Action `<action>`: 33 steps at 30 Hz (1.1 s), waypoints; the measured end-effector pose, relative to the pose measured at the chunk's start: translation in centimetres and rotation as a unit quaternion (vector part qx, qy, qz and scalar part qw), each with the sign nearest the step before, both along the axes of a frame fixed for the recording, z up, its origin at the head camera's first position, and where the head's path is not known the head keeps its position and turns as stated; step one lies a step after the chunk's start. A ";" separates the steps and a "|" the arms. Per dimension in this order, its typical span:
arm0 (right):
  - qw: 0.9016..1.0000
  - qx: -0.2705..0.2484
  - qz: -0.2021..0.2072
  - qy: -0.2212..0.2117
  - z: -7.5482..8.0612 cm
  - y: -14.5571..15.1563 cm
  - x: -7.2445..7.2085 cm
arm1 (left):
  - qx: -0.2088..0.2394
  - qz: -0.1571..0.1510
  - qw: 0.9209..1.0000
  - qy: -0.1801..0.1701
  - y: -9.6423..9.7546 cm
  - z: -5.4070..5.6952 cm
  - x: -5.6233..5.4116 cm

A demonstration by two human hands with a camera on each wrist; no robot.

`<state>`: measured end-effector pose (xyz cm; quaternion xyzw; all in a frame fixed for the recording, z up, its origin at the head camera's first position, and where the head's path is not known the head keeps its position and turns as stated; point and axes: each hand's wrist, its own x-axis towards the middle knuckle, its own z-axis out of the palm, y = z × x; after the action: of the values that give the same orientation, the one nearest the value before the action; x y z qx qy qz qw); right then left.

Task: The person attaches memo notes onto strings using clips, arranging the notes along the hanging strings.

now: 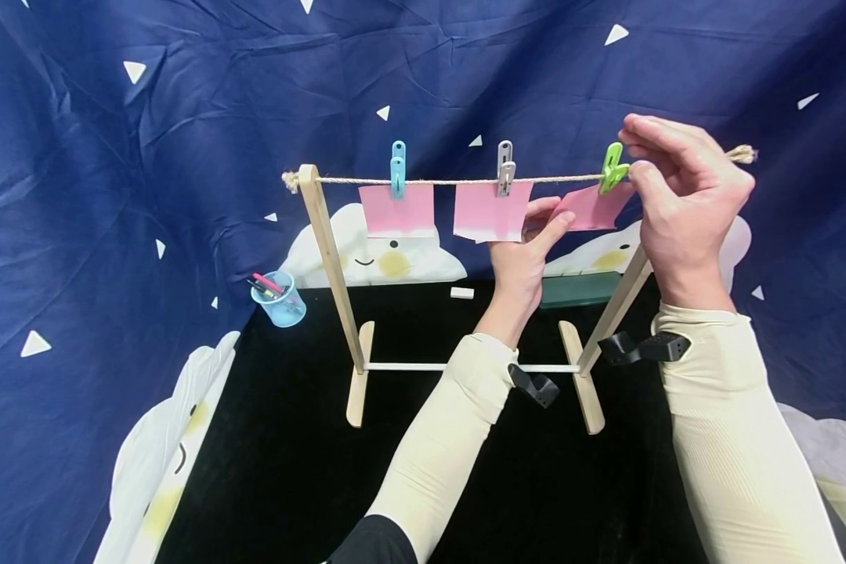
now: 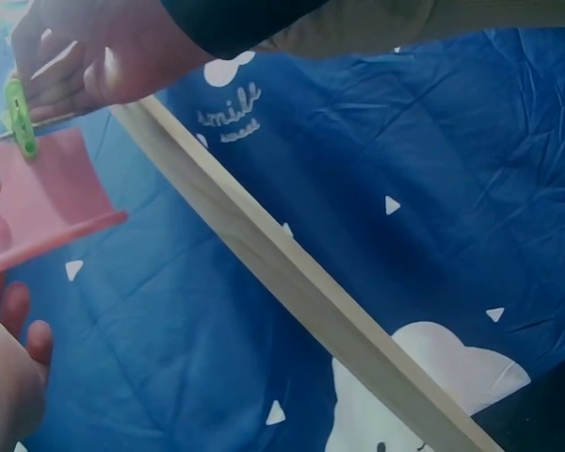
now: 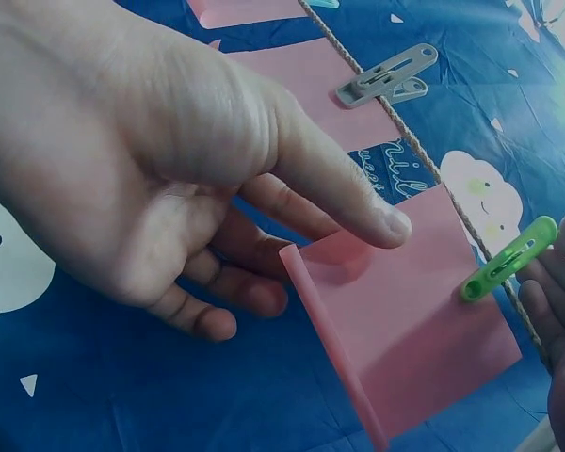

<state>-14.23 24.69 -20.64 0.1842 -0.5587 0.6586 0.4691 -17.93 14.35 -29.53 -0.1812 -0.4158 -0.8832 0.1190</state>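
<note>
My left hand (image 1: 525, 258) pinches the lower left corner of a pink paper note (image 1: 595, 210), thumb in front and fingers behind. That note hangs tilted from a twine line (image 1: 451, 182), with a green clothespin (image 1: 612, 168) across its top edge. In the right wrist view the note (image 3: 405, 311) has a curled lower edge. Beside the green clothespin, my right hand (image 1: 691, 188) has its fingers spread and loosely bent; whether the thumb touches the pin I cannot tell. Two more pink notes hang along the line, under a blue clothespin (image 1: 398, 171) and a grey clothespin (image 1: 505, 168).
The line is strung between the posts of a wooden stand (image 1: 331, 266) with a white lower bar (image 1: 405, 366). A blue pen cup (image 1: 282, 301), a small white block (image 1: 461, 293) and a dark green flat board (image 1: 580, 290) sit at the back of the black tabletop (image 1: 289, 454). Blue curtain surrounds it.
</note>
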 end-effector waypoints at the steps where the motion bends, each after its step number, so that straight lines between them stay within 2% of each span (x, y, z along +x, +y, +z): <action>1: 1.000 0.001 0.000 0.000 0.0 0.0 0.0 | 0.001 0.000 1.000 0.000 0.0 -0.1 0.0; 6: 1.000 0.001 0.000 0.000 0.0 0.0 0.0 | 0.007 0.003 1.000 -0.003 0.1 -0.5 -0.3; 12: 1.000 -0.004 0.002 0.001 0.1 -0.1 0.0 | 0.012 0.010 1.000 -0.025 0.2 -1.2 -0.5; 20: 1.000 -0.011 -0.001 0.001 0.1 -0.1 0.3 | 0.003 0.002 0.999 -0.041 -0.2 -2.3 -0.1; 28: 0.999 -0.032 0.007 0.008 0.5 -0.2 1.0 | -0.026 0.016 0.999 -0.037 -2.1 -4.6 0.1; 33: 0.999 -0.044 0.011 0.015 0.5 0.0 1.8 | -0.033 0.032 0.999 -0.026 -4.2 -6.6 0.4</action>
<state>-12.39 24.72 -20.10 0.1794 -0.5200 0.6849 0.4779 -17.49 10.19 -36.15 -0.1489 -0.4529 -0.8693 0.1305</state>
